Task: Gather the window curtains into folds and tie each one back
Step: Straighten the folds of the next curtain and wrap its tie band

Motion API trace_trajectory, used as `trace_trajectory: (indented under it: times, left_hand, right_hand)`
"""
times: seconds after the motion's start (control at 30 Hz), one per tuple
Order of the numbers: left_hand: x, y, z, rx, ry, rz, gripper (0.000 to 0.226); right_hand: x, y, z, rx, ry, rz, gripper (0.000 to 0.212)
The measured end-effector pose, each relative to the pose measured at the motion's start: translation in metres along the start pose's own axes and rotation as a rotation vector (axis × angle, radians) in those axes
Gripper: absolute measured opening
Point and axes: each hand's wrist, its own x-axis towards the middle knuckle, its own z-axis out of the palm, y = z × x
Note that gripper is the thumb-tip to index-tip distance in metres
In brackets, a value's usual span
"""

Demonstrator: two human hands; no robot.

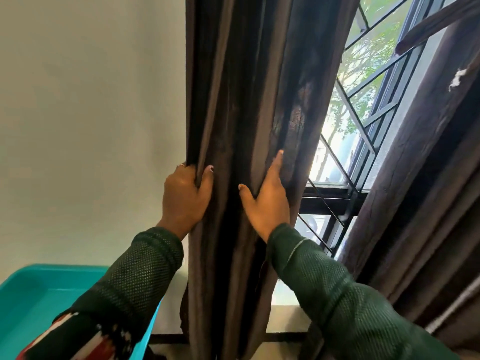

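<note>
Left hand [185,196] fingers curl round curtain [233,113] outer edge, thumb in front. Right hand [267,201] fingers straight, pressing pleats flat. Curtain hangs between both hands. Recommended: keep folds even, draw right-hand pleats toward left fingers before tying.

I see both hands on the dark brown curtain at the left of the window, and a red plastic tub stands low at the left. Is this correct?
Not quite: the tub is teal, not red. The head view shows it low at the left. The rest holds: the left hand grips the outer folds of the dark brown curtain and the right hand lies on its folds, left of the window.
</note>
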Motion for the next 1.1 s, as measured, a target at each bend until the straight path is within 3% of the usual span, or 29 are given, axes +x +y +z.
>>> trace_trajectory:
  times: [0.1, 0.2, 0.27, 0.37, 0.43, 0.5, 0.6, 0.87, 0.97, 1.1]
  left_hand:
    - [-0.002, 0.0, -0.003, -0.061, -0.014, -0.01, 0.03]
    - [0.001, -0.007, -0.005, -0.039, -0.017, -0.008, 0.028]
    - [0.002, -0.01, -0.004, 0.004, -0.022, -0.01, 0.026]
    - [0.001, -0.006, -0.001, 0.047, -0.022, -0.022, 0.023]
    - [-0.003, 0.004, 0.002, 0.058, -0.025, 0.019, 0.021]
    - [-0.009, 0.013, 0.007, 0.042, -0.034, 0.074, 0.02]
    - [-0.015, 0.024, 0.015, -0.026, -0.031, 0.091, 0.027]
    - [-0.028, 0.035, 0.013, -0.133, -0.146, 0.054, 0.068]
    - [-0.029, 0.032, 0.015, -0.015, -0.14, 0.054, 0.046]
    - [-0.014, 0.021, 0.01, 0.052, -0.05, 0.059, 0.015]
  right_hand:
    - [-0.006, 0.018, 0.008, -0.045, -0.119, 0.107, 0.067]
    - [-0.027, 0.022, 0.013, -0.038, -0.172, 0.148, 0.079]
    - [-0.042, 0.015, 0.011, -0.036, -0.242, 0.076, 0.084]
    - [-0.059, 0.004, 0.009, -0.18, -0.305, -0.108, 0.049]
    - [-0.066, 0.002, 0.016, -0.196, -0.261, -0.118, 0.057]
    - [-0.068, 0.005, 0.023, -0.284, -0.178, -0.119, 0.086]
    - [-0.075, 0.008, 0.032, -0.425, -0.372, -0.153, 0.102]
    - [-0.073, 0.003, 0.028, -0.55, -0.578, -0.073, 0.075]
    - [-0.073, 0.004, 0.033, -0.529, -0.68, -0.097, 0.06]
    - [-0.067, 0.008, 0.026, -0.38, -0.742, -0.169, 0.088]
